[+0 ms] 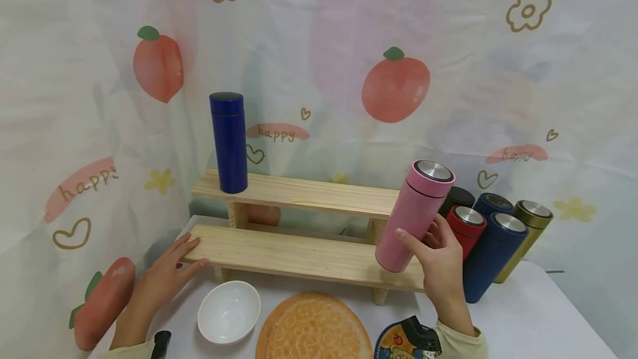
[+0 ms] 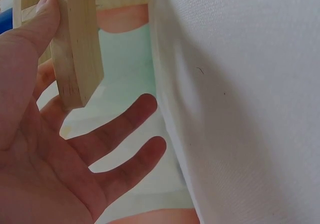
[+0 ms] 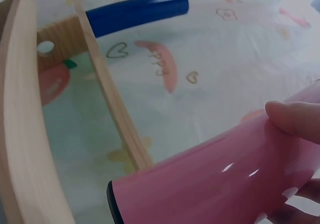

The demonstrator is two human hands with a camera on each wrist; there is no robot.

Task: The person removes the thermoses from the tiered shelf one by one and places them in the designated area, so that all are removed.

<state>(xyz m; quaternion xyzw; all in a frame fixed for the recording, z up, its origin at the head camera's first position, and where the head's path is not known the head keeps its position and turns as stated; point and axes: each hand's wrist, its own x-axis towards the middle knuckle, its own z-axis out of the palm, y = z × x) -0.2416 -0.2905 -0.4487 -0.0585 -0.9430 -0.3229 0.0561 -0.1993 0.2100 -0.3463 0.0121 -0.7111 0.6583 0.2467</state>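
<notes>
My right hand [image 1: 443, 262] grips a pink thermos bottle [image 1: 416, 215] with a steel lid, tilted, over the right end of the two-step wooden shelf [image 1: 299, 249]. In the right wrist view, the thumb lies along the pink thermos [image 3: 215, 179], whose dark base points toward the shelf. My left hand [image 1: 164, 278] holds the left end of the lower step. Its thumb is on the front side of the board [image 2: 77, 49], with two fingers behind and the others stretched out free. A dark blue thermos [image 1: 229, 143] stands upright on the upper step's left end.
Right of the shelf stand several more thermoses, among them a red one [image 1: 467, 229], a blue one [image 1: 493, 259] and a gold one [image 1: 528, 231]. In front are a white bowl [image 1: 229, 312], a round orange-brown mat [image 1: 314, 328] and a patterned item [image 1: 406, 339]. A printed curtain [image 1: 309, 32] hangs behind.
</notes>
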